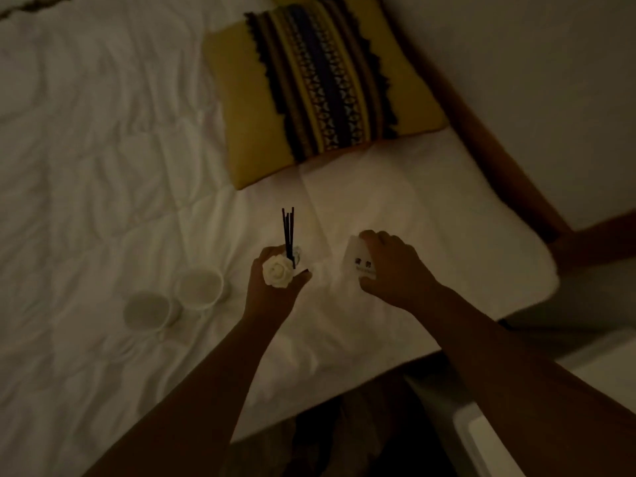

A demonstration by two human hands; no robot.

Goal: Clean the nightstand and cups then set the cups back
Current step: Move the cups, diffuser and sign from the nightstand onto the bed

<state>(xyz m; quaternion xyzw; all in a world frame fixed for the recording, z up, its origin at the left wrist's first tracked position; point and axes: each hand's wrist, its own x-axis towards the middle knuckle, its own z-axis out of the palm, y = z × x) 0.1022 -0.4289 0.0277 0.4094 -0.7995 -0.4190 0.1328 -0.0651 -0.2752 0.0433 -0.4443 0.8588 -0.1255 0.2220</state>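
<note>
Sitting just beside each other on the white quilted bed [103,132], the two white ceramic cups [199,287] lie left of the left hand [275,294], the nearer one. It grips a small diffuser with a white rose [277,271] and upright black sticks. The right hand [395,270] curls round a white printed card [358,259].
</note>
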